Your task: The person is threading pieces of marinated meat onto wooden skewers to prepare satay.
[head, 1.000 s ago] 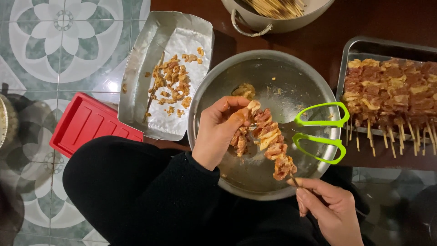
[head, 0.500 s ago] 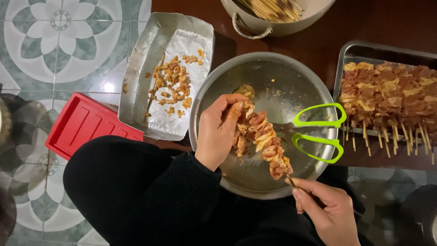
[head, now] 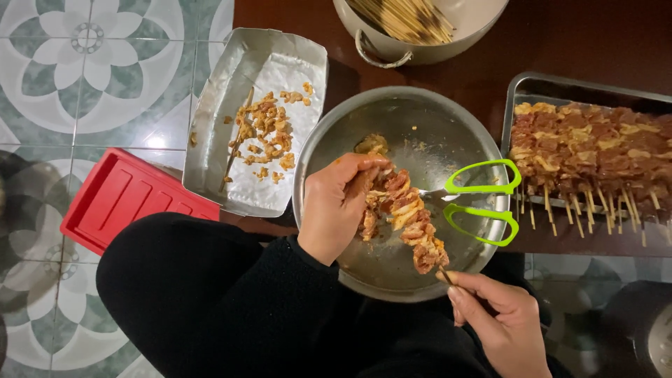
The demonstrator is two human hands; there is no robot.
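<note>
Your right hand (head: 500, 322) pinches the bare lower end of a meat skewer (head: 406, 217) between thumb and fingers, low at the near rim of the steel bowl (head: 364, 126). Your left hand (head: 339, 203) is closed round the upper end of that same skewer, fingertips pressed on the top pieces of marinated meat — so the skewer runs slantwise between both hands, held over the bowl's middle.

A small lump of meat (head: 371, 144) lies on the bowl's far inner side. Green-handled scissors (head: 483, 203) rest on the bowl's right rim, blades pointing in toward the skewer, just beside it.

To the right, a metal tray (head: 532, 87) holds a row of finished skewers (head: 588, 150), their sticks pointing toward you. To the left stands a foil tray (head: 210, 140) with scattered meat scraps (head: 269, 133), and beside it a red plastic lid (head: 119, 199) on the tiled floor. Beyond the bowl — at the top edge — a pale pot (head: 420, 42) holds bare wooden sticks (head: 402, 17).
</note>
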